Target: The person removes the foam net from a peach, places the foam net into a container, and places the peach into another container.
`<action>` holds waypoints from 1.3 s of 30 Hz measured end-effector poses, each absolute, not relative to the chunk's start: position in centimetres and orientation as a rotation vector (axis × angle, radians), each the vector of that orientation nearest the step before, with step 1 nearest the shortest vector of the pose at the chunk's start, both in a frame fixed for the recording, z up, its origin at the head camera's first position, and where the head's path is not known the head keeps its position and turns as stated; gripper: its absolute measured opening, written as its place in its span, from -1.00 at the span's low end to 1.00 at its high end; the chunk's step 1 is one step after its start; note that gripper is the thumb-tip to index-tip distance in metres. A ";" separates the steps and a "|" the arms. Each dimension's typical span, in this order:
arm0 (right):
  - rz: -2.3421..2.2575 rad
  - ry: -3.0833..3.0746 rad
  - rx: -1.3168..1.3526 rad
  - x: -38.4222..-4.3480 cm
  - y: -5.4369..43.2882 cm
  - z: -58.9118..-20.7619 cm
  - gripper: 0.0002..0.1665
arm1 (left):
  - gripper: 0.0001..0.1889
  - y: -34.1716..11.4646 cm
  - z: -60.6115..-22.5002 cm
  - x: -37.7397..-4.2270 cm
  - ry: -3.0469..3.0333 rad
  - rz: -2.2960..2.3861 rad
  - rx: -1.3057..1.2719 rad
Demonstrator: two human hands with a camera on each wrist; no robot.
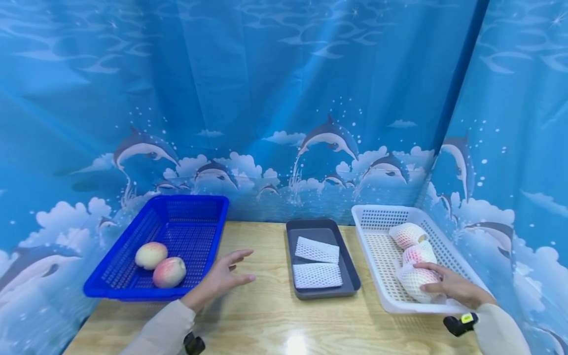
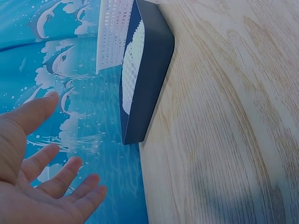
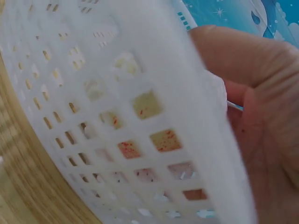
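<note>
My right hand [image 1: 457,287] grips a peach in a white foam net [image 1: 412,283] at the near end of the white basket [image 1: 367,256]. Two more netted peaches, one in the middle [image 1: 419,253] and one farther back [image 1: 407,235], lie beyond it. In the right wrist view the basket wall [image 3: 60,88] hides most of the peach and the fingertips. My left hand [image 1: 220,277] hovers over the table beside the blue basket [image 1: 195,231], its fingers spread and holding nothing. Two bare peaches, a pale one [image 1: 151,255] and a redder one [image 1: 169,272], sit in the blue basket.
Between the baskets a dark grey tray [image 1: 314,227] holds two flat white foam nets, one behind [image 1: 317,250] and one in front [image 1: 317,275]. Everything stands on a wooden table [image 1: 262,310]. A blue dolphin-print curtain [image 1: 266,98] hangs along its back.
</note>
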State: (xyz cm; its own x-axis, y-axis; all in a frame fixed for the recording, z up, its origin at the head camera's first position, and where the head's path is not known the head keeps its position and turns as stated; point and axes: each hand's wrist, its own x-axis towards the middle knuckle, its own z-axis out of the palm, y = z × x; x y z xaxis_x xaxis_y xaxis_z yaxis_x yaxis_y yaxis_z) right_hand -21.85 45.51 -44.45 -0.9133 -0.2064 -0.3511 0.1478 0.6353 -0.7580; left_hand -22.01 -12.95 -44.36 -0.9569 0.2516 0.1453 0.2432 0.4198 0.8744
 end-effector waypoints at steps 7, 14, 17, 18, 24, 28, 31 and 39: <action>-1.244 2.435 -0.080 -21.5 45.4 -43.4 -0.15 | -0.34 -13.0 -44.3 -22.1 2.633 1.609 0.444; -1.307 2.472 -0.091 -21.3 44.7 -42.3 -0.17 | -0.32 -12.9 -44.2 -22.1 2.609 1.625 0.484; -1.324 2.520 -0.096 -21.1 43.9 -41.8 -0.16 | -0.32 -12.9 -44.2 -22.1 2.594 1.639 0.491; -1.330 2.540 -0.099 -21.1 43.6 -41.6 -0.16 | -0.32 -12.9 -44.3 -22.1 2.591 1.642 0.491; -1.422 2.587 -0.122 -20.9 41.8 -40.8 -0.18 | -0.30 -12.7 -44.5 -22.1 2.599 1.630 0.489; -1.519 2.578 -0.167 -20.9 40.6 -40.6 -0.21 | -0.30 -12.6 -44.6 -22.0 2.588 1.638 0.475; -1.578 2.563 -0.236 -21.0 39.7 -40.5 -0.25 | -0.30 -12.5 -44.6 -21.9 2.579 1.643 0.461; -1.665 2.517 -0.419 -21.3 36.7 -39.9 -0.28 | -0.26 -12.3 -44.9 -22.0 2.564 1.651 0.480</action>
